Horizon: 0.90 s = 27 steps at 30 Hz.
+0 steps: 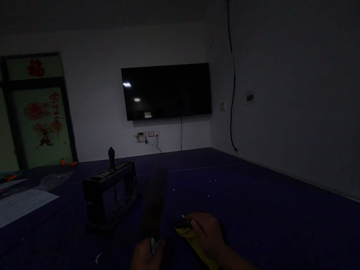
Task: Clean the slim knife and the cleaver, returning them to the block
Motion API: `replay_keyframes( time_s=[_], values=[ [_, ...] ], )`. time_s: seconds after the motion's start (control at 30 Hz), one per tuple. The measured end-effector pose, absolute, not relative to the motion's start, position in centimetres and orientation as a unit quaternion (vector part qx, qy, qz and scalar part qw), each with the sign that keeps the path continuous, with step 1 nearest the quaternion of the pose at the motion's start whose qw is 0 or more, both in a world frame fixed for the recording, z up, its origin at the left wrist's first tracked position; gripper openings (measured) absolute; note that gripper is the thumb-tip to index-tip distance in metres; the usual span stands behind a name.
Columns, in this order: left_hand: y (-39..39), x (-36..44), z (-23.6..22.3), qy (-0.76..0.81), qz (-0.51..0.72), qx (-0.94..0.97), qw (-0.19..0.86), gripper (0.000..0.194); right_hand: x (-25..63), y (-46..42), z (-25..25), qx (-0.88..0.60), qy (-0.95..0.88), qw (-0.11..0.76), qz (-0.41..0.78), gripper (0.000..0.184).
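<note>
My left hand (146, 257) is closed around the handle of a kitchen knife (156, 196). Its broad, dark blade points up and away and is slightly blurred. Beside it, my right hand (208, 234) grips a yellow cloth (197, 248) that has a dark part at its upper end. The cloth hangs down below my fingers, apart from the blade. Left of the knife, a black knife block (94, 207) with see-through sides stands on the purple surface (254, 212). One dark handle (111, 156) sticks up from its top.
Printed paper sheets (18, 205) and clear plastic wrap (53, 180) lie at the left. Small orange items (62, 162) are farther back. White scraps (98, 258) dot the surface. A television (167, 91) hangs on the far wall, and a black cable (233, 70) runs down the right wall.
</note>
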<state>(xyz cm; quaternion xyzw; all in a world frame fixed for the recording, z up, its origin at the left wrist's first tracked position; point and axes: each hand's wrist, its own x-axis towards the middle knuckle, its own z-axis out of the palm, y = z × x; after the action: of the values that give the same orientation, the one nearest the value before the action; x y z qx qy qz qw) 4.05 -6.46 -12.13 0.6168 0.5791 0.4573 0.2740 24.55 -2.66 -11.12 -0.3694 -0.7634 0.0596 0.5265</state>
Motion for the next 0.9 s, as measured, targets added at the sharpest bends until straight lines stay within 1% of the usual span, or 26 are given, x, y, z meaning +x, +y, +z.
replay_keyframes(
  time_s=[0.07,0.13,0.17,0.23,0.3,0.43,0.57,0.73,0.9],
  values=[
    [-6.3,3.2,-11.0,0.6,0.45,0.629,0.203,0.021,24.3,-2.6,-11.1,-0.375,-0.711,0.578,0.14,0.052],
    [-6.1,2.3,-10.1,0.608,0.439,0.641,0.163,0.014,23.8,-2.5,-11.1,-0.378,-0.642,0.618,0.25,0.063],
    [-5.9,2.0,-9.8,0.614,0.429,0.645,0.15,0.014,23.5,-2.6,-11.0,-0.375,-0.607,0.631,0.305,0.069],
    [-5.6,1.4,-9.5,0.637,0.404,0.644,0.128,0.017,22.9,-2.7,-10.9,-0.356,-0.56,0.637,0.393,0.077],
    [-5.1,1.1,-9.7,0.652,0.393,0.636,0.123,0.017,22.4,-3.1,-10.8,-0.333,-0.549,0.632,0.434,0.079],
    [-4.5,0.7,-10.1,0.646,0.421,0.619,0.147,0.013,21.9,-3.8,-10.6,-0.343,-0.561,0.622,0.426,0.067],
    [-4.6,0.6,-9.8,0.66,0.43,0.603,0.129,0.012,21.6,-3.5,-10.7,-0.362,-0.577,0.594,0.428,0.058],
    [-5.7,1.3,-9.3,0.674,0.404,0.609,0.108,0.013,21.4,-2.6,-10.9,-0.371,-0.554,0.598,0.445,0.059],
    [-6.6,1.8,-8.7,0.694,0.357,0.619,0.084,0.014,21.8,-2.5,-10.6,-0.341,-0.563,0.603,0.45,0.056]
  ],
)
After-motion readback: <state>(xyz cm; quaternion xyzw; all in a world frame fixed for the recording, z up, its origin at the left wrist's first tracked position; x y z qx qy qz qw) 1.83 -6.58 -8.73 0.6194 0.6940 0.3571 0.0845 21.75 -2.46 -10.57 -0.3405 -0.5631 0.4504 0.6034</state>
